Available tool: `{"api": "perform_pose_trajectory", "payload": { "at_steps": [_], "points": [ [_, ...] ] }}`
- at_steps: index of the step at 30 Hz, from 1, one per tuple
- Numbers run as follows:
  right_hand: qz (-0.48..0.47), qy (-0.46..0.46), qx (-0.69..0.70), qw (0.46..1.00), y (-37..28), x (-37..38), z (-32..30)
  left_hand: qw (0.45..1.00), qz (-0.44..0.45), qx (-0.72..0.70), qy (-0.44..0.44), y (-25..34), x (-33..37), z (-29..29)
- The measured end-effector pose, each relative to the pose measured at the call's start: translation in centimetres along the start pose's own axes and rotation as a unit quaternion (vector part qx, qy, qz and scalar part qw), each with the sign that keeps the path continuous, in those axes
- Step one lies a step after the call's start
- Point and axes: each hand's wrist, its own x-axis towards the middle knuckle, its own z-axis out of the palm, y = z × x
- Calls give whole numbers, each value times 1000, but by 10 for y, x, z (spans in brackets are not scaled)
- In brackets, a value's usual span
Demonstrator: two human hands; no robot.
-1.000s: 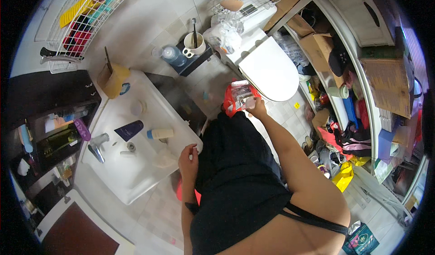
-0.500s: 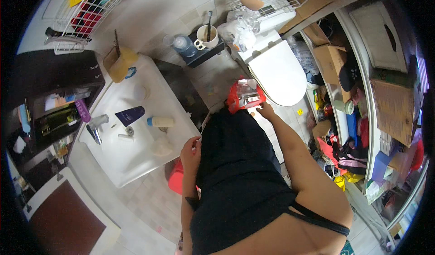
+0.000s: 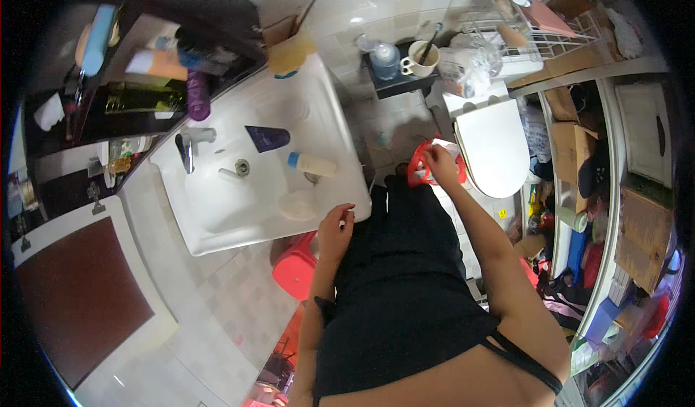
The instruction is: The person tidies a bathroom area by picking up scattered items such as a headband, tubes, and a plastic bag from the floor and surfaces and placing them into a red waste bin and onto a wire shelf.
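My left hand (image 3: 337, 230) is beside the near corner of the white sink (image 3: 217, 237). Its fingers are loosely curled with a gap between them, and nothing shows in it. Below my waist my right hand (image 3: 443, 165) is over a red plastic bag (image 3: 418, 167) by the toilet, fingers bent together. Whatever those fingers pinch is hidden, and the hand covers most of the bag's contents. Inside the sink lie a dark blue squeeze tube (image 3: 268, 138) and a cream bottle with a blue cap (image 3: 313, 164). A pale rounded thing (image 3: 297, 204) rests nearer its front edge.
The white toilet (image 3: 494, 150) has its lid down. Behind the sink a black stand (image 3: 393, 86) holds a white mug (image 3: 420, 60) and a blue bottle (image 3: 384, 61). Crowded shelves (image 3: 572, 161) line the right. A red stool (image 3: 296, 269) stands below the sink.
The view has swung, so the sink and toilet sit differently. My right hand has moved from the red bag's near right edge to above it. My left hand remains by the sink's corner.
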Motion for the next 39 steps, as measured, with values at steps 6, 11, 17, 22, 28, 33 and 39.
{"api": "perform_pose_trajectory", "payload": {
  "at_steps": [6, 11, 17, 22, 28, 33, 39],
  "points": [
    [-267, -63, 1, 962, -192, 7, 79, 998, 56, -13, 30, -37, 2, -57],
    [-369, -28, -277, 887, -228, -11, 149, 995, 80, 2, 55, -87, 12, -101],
    [-226, -100, -164, 955, -250, -32, 134, 980, 165, 81, 73, -113, 29, -134],
    [-287, -269, -59, 918, -298, -48, 105, 937, 252, 195, 140, -94, 49, -138],
    [-197, -257, 36, 945, -309, 22, 111, 989, 102, 107, 17, -103, 49, -139],
    [-223, -133, -150, 954, -298, 81, 136, 997, 23, -31, 63, -115, 22, -139],
    [-227, -243, -285, 899, -277, 7, 178, 972, -145, -136, 127, -144, -4, -127]
  ]
}}
